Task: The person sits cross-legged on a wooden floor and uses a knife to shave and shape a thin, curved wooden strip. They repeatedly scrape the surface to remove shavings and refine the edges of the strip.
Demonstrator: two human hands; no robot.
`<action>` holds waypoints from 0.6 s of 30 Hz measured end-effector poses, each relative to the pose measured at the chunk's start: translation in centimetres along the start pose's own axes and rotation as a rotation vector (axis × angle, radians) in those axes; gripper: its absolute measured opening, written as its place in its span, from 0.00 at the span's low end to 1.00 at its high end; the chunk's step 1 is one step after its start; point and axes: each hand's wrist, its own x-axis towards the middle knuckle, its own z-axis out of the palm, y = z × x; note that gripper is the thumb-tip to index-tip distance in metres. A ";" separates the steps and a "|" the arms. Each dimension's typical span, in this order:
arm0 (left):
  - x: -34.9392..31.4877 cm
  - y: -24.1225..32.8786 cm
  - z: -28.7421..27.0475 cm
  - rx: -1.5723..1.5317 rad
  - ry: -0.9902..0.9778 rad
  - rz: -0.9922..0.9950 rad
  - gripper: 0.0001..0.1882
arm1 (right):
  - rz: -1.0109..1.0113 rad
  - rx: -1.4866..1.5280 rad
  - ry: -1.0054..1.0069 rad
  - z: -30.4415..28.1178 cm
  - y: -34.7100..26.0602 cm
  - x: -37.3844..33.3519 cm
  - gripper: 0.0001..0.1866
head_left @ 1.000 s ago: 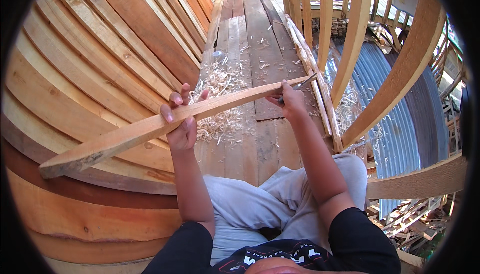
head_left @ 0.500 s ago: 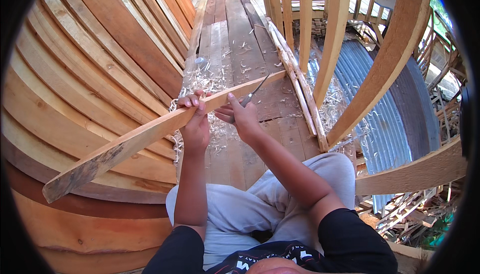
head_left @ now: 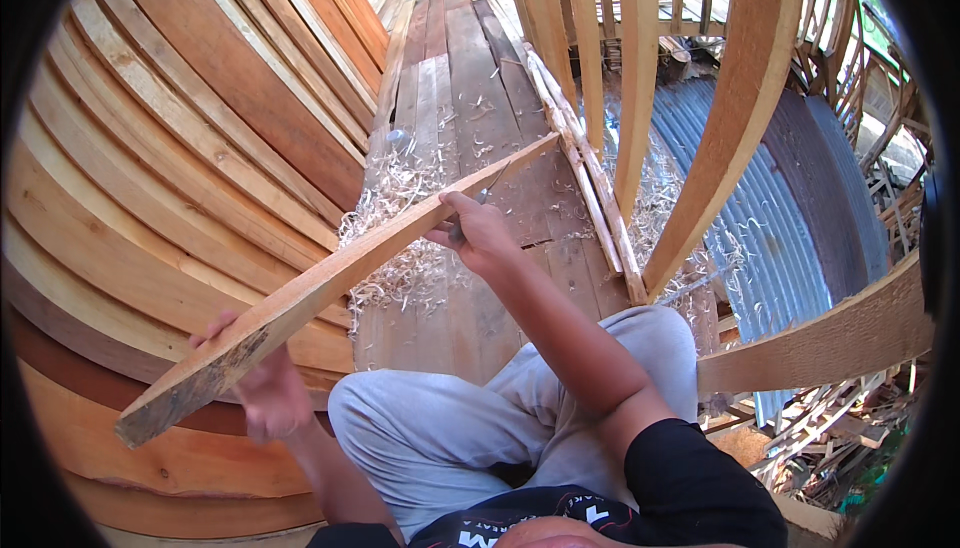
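One wooden stick (head_left: 320, 283), head view: slants across the front of the person, broad dark-stained end low at left, tapered end up toward the right, held off the floor in front of the lap. Left hand (head_left: 272, 393) has moved most: half a second ago on the middle of the stick, just beside the other hand; now down near the broad end. Fingertips show past the far edge, palm on the near side; blurred, so cannot tell whether it grips or only supports. Right hand (head_left: 482, 233) has changed little since then: closed round a knife (head_left: 457, 234), thumb laid on the stick. Whether the blade touches wood, cannot tell. Stick runs steeper across the view than half a second ago. For the work in hand, reads as a change of hold rather than a cutting stroke: hands now well apart, support spread along the length

Surface: plank floor (head_left: 425, 338), boards running away from the sitter, pale curled shavings (head_left: 400, 273) heaped beneath and beyond the stick, thinner scatter farther up. Two peeled poles (head_left: 590, 193) lie along the right edge. Grey trousers (head_left: 440, 428), legs folded, at the near side

Room: long boards (head_left: 200, 128) ranked at left; upright timbers (head_left: 725, 148) at right, bowed by the lens. Beyond them, lower down, corrugated sheets (head_left: 770, 248) dusted with shavings; scrap wood (head_left: 815, 443) in a tangle at lower right
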 end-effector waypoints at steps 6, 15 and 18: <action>-3.3 5.8 0.3 0.008 0.264 -0.263 0.31 | -0.086 0.027 -0.148 -2.0 1.0 1.8 0.14; -2.2 1.4 4.0 -0.207 0.266 -0.223 0.16 | 0.160 -0.218 -0.120 -2.7 -1.2 -0.3 0.26; -1.9 -0.6 6.1 -0.183 0.263 -0.148 0.17 | 0.195 -0.265 -0.166 -2.0 -1.7 -1.9 0.32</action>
